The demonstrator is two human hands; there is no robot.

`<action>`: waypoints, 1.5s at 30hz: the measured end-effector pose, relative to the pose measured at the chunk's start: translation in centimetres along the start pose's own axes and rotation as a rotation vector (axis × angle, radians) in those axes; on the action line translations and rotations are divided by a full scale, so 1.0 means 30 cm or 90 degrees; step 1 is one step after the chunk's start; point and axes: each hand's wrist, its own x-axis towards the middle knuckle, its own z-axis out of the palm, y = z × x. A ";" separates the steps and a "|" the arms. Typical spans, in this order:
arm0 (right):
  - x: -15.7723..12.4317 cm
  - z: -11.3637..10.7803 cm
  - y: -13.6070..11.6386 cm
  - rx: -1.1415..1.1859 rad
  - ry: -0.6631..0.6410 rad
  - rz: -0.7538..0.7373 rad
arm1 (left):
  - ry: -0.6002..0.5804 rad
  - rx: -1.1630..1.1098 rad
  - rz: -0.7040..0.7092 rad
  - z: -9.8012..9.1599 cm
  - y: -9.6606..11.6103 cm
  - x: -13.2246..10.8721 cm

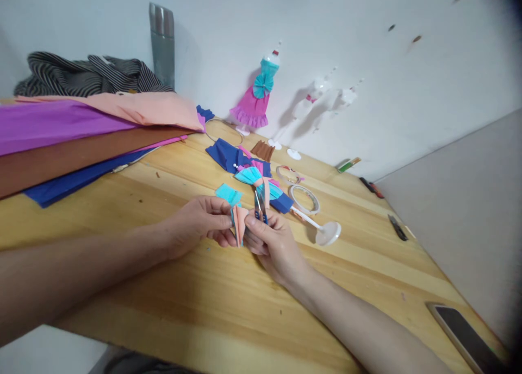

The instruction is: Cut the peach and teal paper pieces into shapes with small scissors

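Note:
Between the fingers of my left hand (210,222) is a small folded piece of peach crepe paper (240,225), with a blue-green edge showing. My right hand (274,237) pinches the other side of that paper with its thumb and also holds a pair of scissors (260,204), blades pointing away from me. Just past my hands, a mannequin with a turquoise bow (249,175) lies on its side on dark blue paper, its white stand (327,233) to the right. A turquoise paper scrap (228,193) lies beyond my left fingers.
A mannequin in a pink skirt (253,105) and two bare mannequins (310,98) stand by the wall. Two tape rolls (305,199), a box cutter (397,228) and a phone (465,330) lie to the right. Coloured paper sheets (61,126) and a bottle (163,53) are at left.

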 end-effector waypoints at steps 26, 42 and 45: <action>0.015 -0.006 -0.012 0.038 0.016 0.036 | -0.055 0.133 0.053 -0.016 0.016 -0.001; 0.018 -0.007 -0.006 0.042 0.006 0.042 | -0.050 0.134 0.073 -0.017 0.007 0.002; 0.020 -0.003 -0.005 0.045 0.006 0.043 | -0.049 0.129 0.066 -0.019 0.004 0.003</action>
